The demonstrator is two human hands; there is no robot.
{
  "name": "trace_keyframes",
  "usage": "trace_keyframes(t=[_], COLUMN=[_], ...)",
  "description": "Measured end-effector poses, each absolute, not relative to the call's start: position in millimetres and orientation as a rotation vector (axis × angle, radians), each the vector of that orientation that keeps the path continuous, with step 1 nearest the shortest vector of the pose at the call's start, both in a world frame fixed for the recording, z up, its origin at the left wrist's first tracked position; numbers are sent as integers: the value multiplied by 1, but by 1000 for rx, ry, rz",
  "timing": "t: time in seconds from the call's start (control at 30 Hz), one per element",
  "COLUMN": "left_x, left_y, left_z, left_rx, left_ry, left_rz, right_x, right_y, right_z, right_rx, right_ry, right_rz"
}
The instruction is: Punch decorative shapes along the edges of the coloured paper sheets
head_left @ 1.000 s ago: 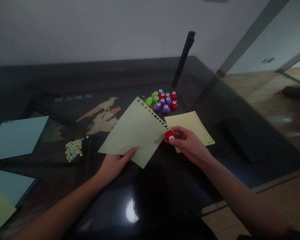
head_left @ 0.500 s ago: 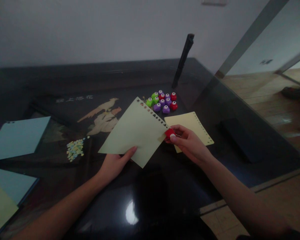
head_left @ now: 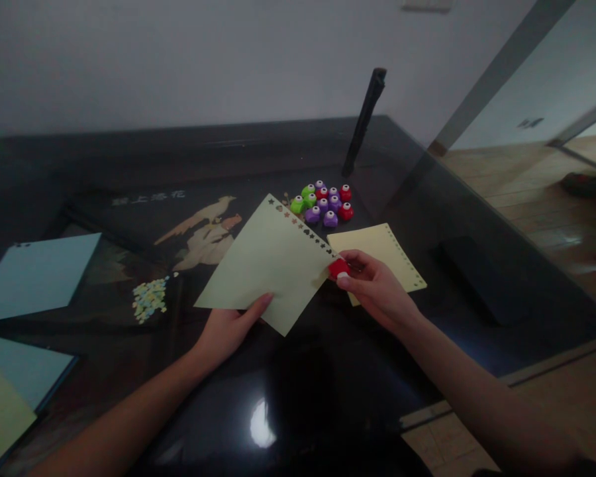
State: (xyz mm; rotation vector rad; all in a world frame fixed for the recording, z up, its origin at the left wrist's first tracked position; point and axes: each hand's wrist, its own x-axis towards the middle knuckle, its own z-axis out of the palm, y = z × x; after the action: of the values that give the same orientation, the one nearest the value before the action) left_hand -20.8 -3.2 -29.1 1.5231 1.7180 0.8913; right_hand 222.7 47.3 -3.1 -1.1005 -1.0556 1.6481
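My left hand (head_left: 236, 331) pinches a pale green sheet of paper (head_left: 258, 265) near its lower edge, thumb on top and fingers beneath. A row of small punched shapes runs along the sheet's upper right edge. At that edge's right corner, my right hand (head_left: 372, 278) grips a red craft punch (head_left: 338, 268) between thumb and fingers. The punch sits against the paper's corner; whether its jaw is pressed down I cannot tell. Under and beyond the right hand lies a yellow sheet (head_left: 372, 242) with punched holes along its right edge.
Several green, purple and red punches (head_left: 322, 202) cluster behind the paper. A pile of paper cut-outs (head_left: 149, 298) lies to the left. Blue sheets (head_left: 40, 271) and a yellow-green sheet (head_left: 2, 417) are at far left. A dark post (head_left: 365, 122) rises at the back; a dark flat object (head_left: 481, 278) lies right.
Both hands keep their grips. The paper has tilted very slightly, and the red punch has shifted a little at its corner. Otherwise the scene looks the same.
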Motion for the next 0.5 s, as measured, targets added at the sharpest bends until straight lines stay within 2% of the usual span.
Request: trace_keyframes(t=[0.5], left_x=[-22], left_y=[-5], left_z=[-29], left_rx=[1522], left_ry=[1754], left_rz=[851], right_x=[228], right_y=[49], right_z=[-1], right_rx=[-1084], right_ry=[-1156], right_rz=[1805])
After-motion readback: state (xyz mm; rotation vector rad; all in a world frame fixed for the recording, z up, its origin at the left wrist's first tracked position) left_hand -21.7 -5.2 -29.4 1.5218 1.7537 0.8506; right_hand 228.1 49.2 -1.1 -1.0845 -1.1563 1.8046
